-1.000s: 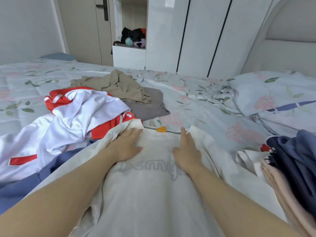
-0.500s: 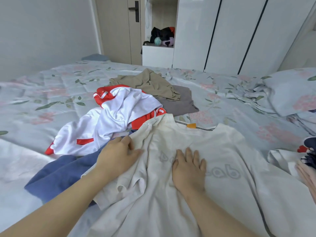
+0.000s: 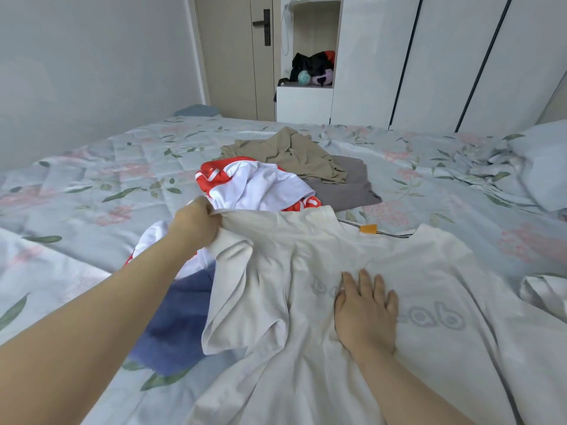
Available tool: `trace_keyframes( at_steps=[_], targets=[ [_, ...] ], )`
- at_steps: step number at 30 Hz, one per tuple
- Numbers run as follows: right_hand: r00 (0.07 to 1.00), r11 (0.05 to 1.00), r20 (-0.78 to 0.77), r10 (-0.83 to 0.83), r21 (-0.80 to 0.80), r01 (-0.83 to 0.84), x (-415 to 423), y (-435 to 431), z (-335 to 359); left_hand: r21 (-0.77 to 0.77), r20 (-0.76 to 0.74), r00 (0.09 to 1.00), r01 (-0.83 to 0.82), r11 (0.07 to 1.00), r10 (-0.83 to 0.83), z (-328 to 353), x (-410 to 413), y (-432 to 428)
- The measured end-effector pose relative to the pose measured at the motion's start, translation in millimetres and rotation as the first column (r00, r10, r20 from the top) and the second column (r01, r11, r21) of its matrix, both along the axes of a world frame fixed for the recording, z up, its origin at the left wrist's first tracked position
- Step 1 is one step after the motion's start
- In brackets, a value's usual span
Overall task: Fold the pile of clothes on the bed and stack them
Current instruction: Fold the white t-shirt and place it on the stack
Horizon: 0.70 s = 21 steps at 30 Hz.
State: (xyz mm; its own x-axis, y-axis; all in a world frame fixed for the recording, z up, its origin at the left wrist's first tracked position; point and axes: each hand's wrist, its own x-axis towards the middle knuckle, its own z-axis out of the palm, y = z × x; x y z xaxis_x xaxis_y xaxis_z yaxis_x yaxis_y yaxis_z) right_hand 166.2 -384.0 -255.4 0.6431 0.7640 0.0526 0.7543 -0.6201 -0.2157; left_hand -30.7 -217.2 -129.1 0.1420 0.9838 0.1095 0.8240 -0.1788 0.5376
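A white cotton T-shirt (image 3: 306,363) with pale grey lettering lay spread across the near part of the floral-quilted bed (image 3: 107,179), its neckline pointing to the far side and a small orange tag (image 3: 368,228) showing at the collar. The left hand (image 3: 196,225) gripped the shirt's left shoulder and sleeve edge, fingers curled tightly into a bunch of the fabric and lifting it slightly off the bed, so that the sleeve hung in loose folds beneath. The right hand (image 3: 365,311) rested palm down on the chest of the shirt, over the lettering, its fingers (image 3: 365,280) straight and slightly spread, pressing the cloth flat.

Just to the far left of the shirt sat the unfolded pile: a crumpled red-and-white sports jacket (image 3: 260,185) touching the lifted shoulder, and a blue garment (image 3: 178,317) lying partly under the shirt's left side. Farther away, a rumpled khaki garment (image 3: 291,154) lay on top of a flat grey garment (image 3: 343,188).

A pillow (image 3: 540,161) in the same floral fabric sat at the right edge of the bed. Beyond the bed stood white wardrobe doors (image 3: 460,56), an open shelf niche holding a dark plush toy (image 3: 313,69), and a beige door (image 3: 236,53) with a black handle.
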Motion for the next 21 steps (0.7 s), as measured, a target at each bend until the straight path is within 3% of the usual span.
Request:
trace_keyframes(
  at_steps=[1, 3, 6, 9, 12, 16, 19, 21],
  targets=[
    [1.0, 1.0, -0.003, 0.001, 0.001, -0.001, 1, 0, 1, 0.111, 0.03, 0.995, -0.098, 0.989, 0.095, 2, -3, 7],
    [1.0, 1.0, -0.006, 0.009, -0.007, -0.009, 0, -1, 1, 0.153, -0.016, 0.984, -0.175, 0.973, 0.18, -1, -7, 15],
    [1.0, 1.0, -0.003, 0.012, -0.007, -0.012, -1, -1, 4, 0.083, -0.262, 0.961, -0.069, 0.994, 0.089, -17, -7, 12],
    [1.0, 1.0, 0.001, 0.01, 0.005, -0.01, -1, -1, 4, 0.156, -0.303, 0.949, 0.136, 0.978, -0.084, -31, 4, -7],
    [1.0, 1.0, 0.0, 0.006, 0.003, -0.006, -1, -2, 4, 0.064, -0.245, 0.956, 0.184, 0.981, -0.163, -49, 8, -23],
    [1.0, 1.0, 0.01, 0.0, 0.004, 0.0, -1, -2, 3, -0.04, -0.185, 0.983, 0.003, 0.999, -0.01, -64, -13, -23],
    [1.0, 1.0, 0.009, 0.0, -0.002, 0.0, -1, -1, 3, -0.178, -0.083, 0.997, -0.005, 0.984, -0.01, -70, -24, -19],
    [1.0, 1.0, 0.008, -0.002, -0.008, 0.002, -1, -1, 3, -0.137, 0.01, 0.998, -0.066, 0.988, 0.068, -69, -29, -14]
  ],
)
